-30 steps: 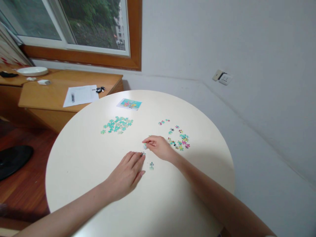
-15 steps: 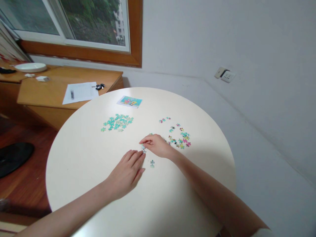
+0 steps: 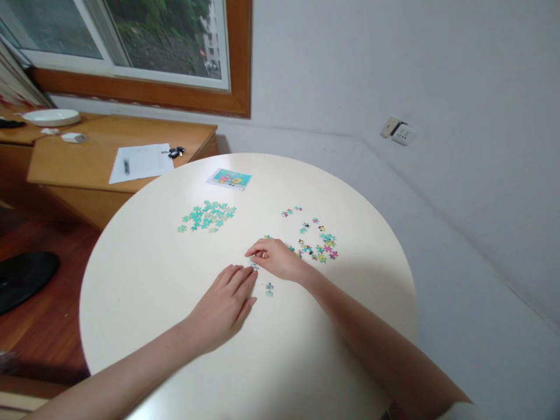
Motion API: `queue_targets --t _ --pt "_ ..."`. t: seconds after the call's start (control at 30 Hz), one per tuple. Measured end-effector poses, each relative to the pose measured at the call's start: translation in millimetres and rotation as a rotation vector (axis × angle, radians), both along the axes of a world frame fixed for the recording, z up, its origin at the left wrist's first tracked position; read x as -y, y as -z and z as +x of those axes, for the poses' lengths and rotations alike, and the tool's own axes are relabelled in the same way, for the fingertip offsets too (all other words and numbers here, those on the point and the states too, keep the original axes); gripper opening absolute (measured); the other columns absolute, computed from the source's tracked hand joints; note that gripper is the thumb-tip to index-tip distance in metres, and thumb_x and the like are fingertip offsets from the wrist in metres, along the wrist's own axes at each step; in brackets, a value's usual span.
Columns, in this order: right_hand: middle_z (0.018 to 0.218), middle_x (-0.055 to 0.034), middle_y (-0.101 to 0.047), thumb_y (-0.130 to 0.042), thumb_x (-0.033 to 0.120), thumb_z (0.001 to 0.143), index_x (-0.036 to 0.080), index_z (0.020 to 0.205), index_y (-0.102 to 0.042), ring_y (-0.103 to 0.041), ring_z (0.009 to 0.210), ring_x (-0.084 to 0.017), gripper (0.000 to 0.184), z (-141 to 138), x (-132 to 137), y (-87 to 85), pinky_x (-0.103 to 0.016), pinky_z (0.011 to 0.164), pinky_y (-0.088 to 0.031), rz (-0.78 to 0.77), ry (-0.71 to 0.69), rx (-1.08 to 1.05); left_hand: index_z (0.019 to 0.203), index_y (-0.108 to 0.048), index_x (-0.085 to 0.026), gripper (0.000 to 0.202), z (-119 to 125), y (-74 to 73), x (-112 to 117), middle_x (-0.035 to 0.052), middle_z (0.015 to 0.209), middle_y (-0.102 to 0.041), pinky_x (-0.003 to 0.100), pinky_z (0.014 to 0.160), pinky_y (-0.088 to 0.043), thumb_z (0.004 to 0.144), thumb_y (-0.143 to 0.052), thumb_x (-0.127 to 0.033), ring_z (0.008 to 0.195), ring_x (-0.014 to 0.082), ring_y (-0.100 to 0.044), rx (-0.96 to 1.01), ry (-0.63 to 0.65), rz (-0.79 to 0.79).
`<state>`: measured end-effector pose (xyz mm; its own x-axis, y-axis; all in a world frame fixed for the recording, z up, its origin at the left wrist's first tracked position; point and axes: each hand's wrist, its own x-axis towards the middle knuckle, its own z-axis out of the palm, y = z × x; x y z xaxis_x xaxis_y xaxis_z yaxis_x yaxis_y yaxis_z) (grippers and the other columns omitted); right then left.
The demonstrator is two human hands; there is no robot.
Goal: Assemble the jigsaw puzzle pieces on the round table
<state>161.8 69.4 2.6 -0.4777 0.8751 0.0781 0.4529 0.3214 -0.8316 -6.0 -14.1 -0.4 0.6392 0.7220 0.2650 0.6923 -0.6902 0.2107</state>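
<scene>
My left hand (image 3: 225,306) lies nearly flat on the white round table (image 3: 144,262), fingers stretched out. Its index fingertip touches a small grey-white jigsaw puzzle piece (image 3: 255,266). Just beyond that, my right hand (image 3: 276,258) pinches with thumb and forefinger at a puzzle piece, which the fingers mostly cover. Nearer to me, right of the left thumb, some pale puzzle pieces (image 3: 269,289) with grey and green print lie together.
Several teal puzzle pieces (image 3: 210,216) are heaped at the left; colourful pieces (image 3: 324,248) spread at the right. A cartoon picture card (image 3: 230,179) rests near the far edge. Beside the table, a wooden desk (image 3: 96,151) carries paper (image 3: 142,163) and keys (image 3: 176,152).
My right fingers have shifted slightly at the small piece, thumb and forefinger now showing a gap behind their tips. My left hand keeps its place. The whole view has drifted a little.
</scene>
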Motion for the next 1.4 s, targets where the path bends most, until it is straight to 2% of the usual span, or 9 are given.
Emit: queue_targets --t 0.23,0.47,0.77,0.87,1.0,1.1,1.27,1.4 --pt "0.084 -0.0026 -0.065 -0.057 0.003 0.074 0.017 0.08 -0.07 -0.056 0.067 -0.008 0.02 0 2 -0.1 -0.022 0.066 -0.045 0.051 -0.005 0.033 0.124 -0.049 -0.012 0.038 1 -0.6 0 0.015 0.12 -0.054 0.05 0.098 -0.04 0.091 -0.037 -0.026 0.114 0.0287 -0.046 0.016 -0.007 -0.023" --pt "0.084 -0.002 -0.062 -0.057 0.001 0.074 0.017 0.081 -0.068 -0.055 0.071 -0.009 0.02 -1 2 -2.1 -0.022 0.067 -0.043 0.062 0.002 0.098 0.122 -0.049 -0.013 0.036 0 -1.2 2 0.0173 0.126 -0.048 0.05 0.095 -0.044 0.091 -0.037 -0.027 0.117 0.0301 -0.045 0.042 -0.019 -0.015" --pt "0.084 -0.0015 -0.06 -0.057 0.002 0.073 0.017 0.083 -0.065 -0.053 0.071 -0.009 0.02 -2 4 -3.6 -0.023 0.069 -0.043 0.045 0.028 0.117 0.125 -0.048 -0.013 0.038 1 -0.2 1 0.0155 0.129 -0.051 0.051 0.099 -0.041 0.092 -0.036 -0.027 0.12 0.0292 -0.045 0.016 -0.007 0.002" --pt "0.08 -0.0006 -0.058 -0.056 0.002 0.072 0.017 0.082 -0.063 -0.053 0.069 -0.009 0.02 -1 4 -3.0 -0.023 0.068 -0.043 -0.014 0.046 0.052 0.127 -0.047 -0.013 0.04 0 2.3 0 0.0155 0.132 -0.05 0.051 0.103 -0.038 0.092 -0.035 -0.028 0.122 0.0281 -0.046 -0.006 0.001 0.012" --pt "0.069 0.0033 -0.052 -0.053 0.008 0.075 0.016 0.089 -0.059 -0.051 0.062 -0.008 0.018 6 1 -9.8 -0.021 0.062 -0.043 -0.174 0.055 -0.177 0.127 -0.048 -0.012 0.04 -3 2.7 -2 0.0152 0.133 -0.051 0.049 0.105 -0.035 0.093 -0.034 -0.029 0.122 0.0269 -0.046 -0.043 0.008 0.029" --pt "0.068 0.0042 -0.049 -0.053 0.012 0.075 0.016 0.089 -0.058 -0.048 0.06 -0.008 0.016 17 -2 -18.9 -0.02 0.057 -0.041 -0.162 0.113 -0.245 0.125 -0.049 -0.013 0.038 -3 -0.3 -5 0.0141 0.131 -0.053 0.049 0.106 -0.034 0.092 -0.035 -0.027 0.121 0.0257 -0.048 -0.057 0.02 0.036" --pt "0.068 0.0028 -0.051 -0.052 0.013 0.075 0.016 0.086 -0.06 -0.049 0.06 -0.009 0.014 39 -2 -27.7 -0.021 0.056 -0.042 -0.12 0.167 -0.132 0.116 -0.054 -0.013 0.032 -2 -7.8 -14 0.013 0.122 -0.059 0.049 0.105 -0.033 0.091 -0.037 -0.023 0.114 0.0243 -0.052 -0.033 0.027 0.016" --pt "0.076 -0.0007 -0.057 -0.053 0.009 0.074 0.016 0.079 -0.063 -0.052 0.064 -0.009 0.014 51 3 -30.4 -0.023 0.062 -0.043 0.047 0.193 0.09 0.105 -0.058 -0.017 0.025 3 -13.4 -23 0.0103 0.109 -0.063 0.047 0.101 -0.036 0.09 -0.039 -0.022 0.101 0.0212 -0.057 0.013 0.039 -0.014"
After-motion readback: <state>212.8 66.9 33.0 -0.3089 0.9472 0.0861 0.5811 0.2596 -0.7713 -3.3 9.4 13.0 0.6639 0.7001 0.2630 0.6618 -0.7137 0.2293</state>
